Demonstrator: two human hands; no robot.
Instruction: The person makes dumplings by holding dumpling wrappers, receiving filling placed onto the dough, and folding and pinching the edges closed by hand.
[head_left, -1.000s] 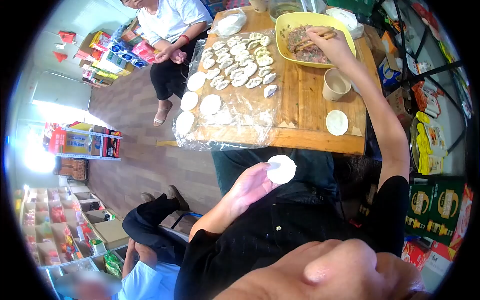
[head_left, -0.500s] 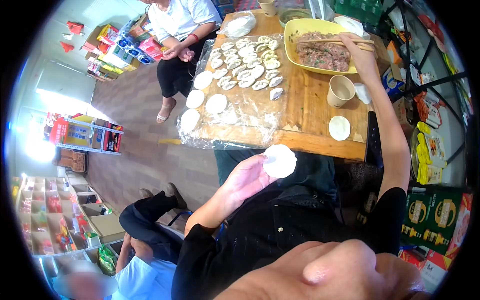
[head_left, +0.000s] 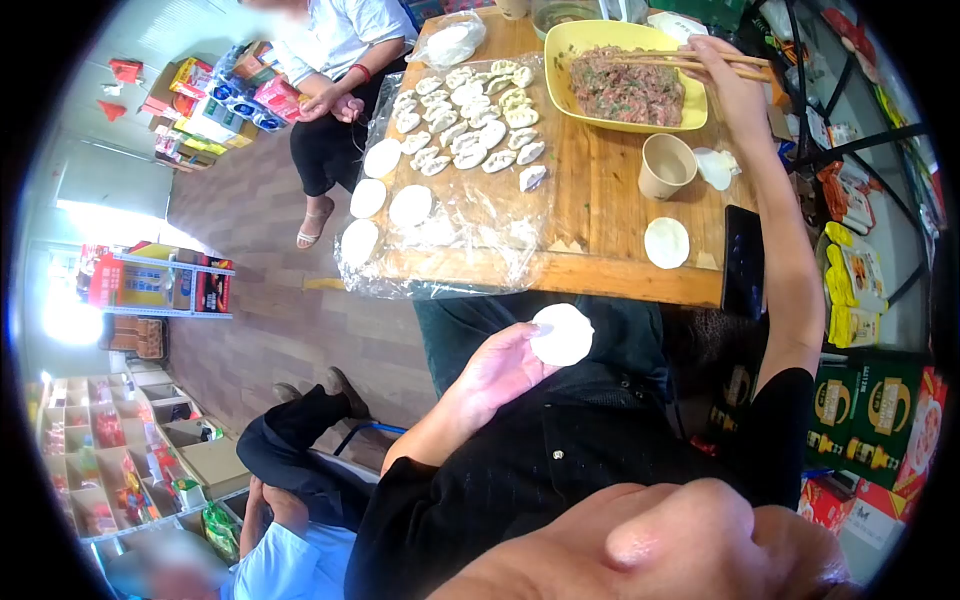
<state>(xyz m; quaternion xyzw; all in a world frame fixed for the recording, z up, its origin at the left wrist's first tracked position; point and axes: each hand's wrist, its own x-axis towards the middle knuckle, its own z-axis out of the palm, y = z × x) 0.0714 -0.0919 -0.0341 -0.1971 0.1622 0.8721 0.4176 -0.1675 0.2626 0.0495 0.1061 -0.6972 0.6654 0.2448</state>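
Observation:
A round white dumpling wrapper (head_left: pixel 563 335) is held flat by my left hand (head_left: pixel 505 368), in front of the table edge above my lap. My right hand (head_left: pixel 716 66) grips a pair of wooden chopsticks (head_left: pixel 745 68), whose tips reach into the minced meat filling (head_left: pixel 628 92). The filling lies in a yellow bowl (head_left: pixel 562 42). Several folded dumplings (head_left: pixel 470 120) rest in rows on a plastic sheet (head_left: pixel 480 250), with several loose wrappers (head_left: pixel 410 206) along its left side. Another single wrapper (head_left: pixel 667 243) lies on the wood near the right corner.
A paper cup (head_left: pixel 667 165) stands on the wooden table (head_left: pixel 600 210) below the bowl. A dark phone (head_left: pixel 743 262) lies at the right edge. One person (head_left: pixel 345 40) sits beyond the table's left side; another person (head_left: pixel 300 540) sits at lower left. Shelves (head_left: pixel 880 200) line the right.
The view has shifted slightly, so the table appears higher and further left. My right hand and the chopsticks have moved slightly right relative to the bowl. My left hand still holds the wrapper.

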